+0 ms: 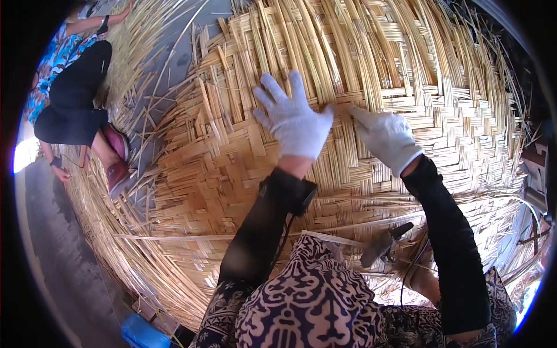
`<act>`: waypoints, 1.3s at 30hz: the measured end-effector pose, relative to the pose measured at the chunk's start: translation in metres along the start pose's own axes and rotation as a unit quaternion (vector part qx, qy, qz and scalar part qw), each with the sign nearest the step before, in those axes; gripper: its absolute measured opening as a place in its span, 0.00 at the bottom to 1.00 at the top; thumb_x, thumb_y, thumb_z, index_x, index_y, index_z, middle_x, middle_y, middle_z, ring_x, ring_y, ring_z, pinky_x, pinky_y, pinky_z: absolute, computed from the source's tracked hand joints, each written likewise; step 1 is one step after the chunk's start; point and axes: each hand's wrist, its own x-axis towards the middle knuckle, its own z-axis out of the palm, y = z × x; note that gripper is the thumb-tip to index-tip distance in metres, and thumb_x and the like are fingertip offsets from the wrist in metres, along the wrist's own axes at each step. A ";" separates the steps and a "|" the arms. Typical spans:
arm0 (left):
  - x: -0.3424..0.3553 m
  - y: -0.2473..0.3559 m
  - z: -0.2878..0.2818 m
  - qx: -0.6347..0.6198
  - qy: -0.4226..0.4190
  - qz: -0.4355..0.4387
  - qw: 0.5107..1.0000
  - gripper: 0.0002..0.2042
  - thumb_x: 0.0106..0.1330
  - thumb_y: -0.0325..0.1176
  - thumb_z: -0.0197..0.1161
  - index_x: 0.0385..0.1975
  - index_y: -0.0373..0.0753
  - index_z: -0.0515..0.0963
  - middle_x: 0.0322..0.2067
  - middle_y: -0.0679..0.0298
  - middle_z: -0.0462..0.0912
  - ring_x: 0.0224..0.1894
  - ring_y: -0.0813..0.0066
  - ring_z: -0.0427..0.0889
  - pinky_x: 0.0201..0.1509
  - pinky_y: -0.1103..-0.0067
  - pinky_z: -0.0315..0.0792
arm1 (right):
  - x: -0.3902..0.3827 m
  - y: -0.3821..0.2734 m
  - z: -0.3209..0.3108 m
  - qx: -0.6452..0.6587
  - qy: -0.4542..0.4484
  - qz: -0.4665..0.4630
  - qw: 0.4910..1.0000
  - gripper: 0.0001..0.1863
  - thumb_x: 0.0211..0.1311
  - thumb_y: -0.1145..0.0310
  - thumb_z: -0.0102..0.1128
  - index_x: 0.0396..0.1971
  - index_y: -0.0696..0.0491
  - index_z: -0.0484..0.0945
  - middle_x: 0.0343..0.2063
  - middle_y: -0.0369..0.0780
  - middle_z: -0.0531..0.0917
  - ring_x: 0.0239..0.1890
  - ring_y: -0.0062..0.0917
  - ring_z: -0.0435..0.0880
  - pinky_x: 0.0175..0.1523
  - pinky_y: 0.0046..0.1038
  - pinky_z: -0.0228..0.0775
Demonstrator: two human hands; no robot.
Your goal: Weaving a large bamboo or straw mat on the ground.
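Observation:
A large mat [371, 209] of flat, straw-coloured reed strips spreads in front of me. Its near part is tightly plaited, while long loose strips [325, 52] run away from me at the far side. My left hand [296, 124], in a white glove, lies on the mat with its fingers spread and its thumb towards the other hand. Just right of it, my right hand [386, 133], also gloved, has its fingers drawn together and pointing left. Their tips touch the strips at the edge of the weave; whatever is between them is hidden.
Near my lap a tool [380, 248] with a grey head and dark handle lies on the mat. Another person [75, 98] sits at the far left beside loose reeds [133, 52]. A blue object [145, 332] is at the lower left. Thin strips [174, 236] cross the near mat.

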 end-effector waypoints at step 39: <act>-0.039 0.055 0.026 -0.125 -0.098 -0.005 0.987 0.51 0.41 0.48 0.66 0.61 0.34 0.40 0.62 0.46 0.38 0.65 0.48 0.31 0.62 0.52 0.27 | -0.002 0.031 -0.022 0.524 0.118 0.219 0.815 0.14 0.58 0.68 0.49 0.41 0.59 0.73 0.27 0.39 0.78 0.28 0.20 0.77 0.33 0.19 0.69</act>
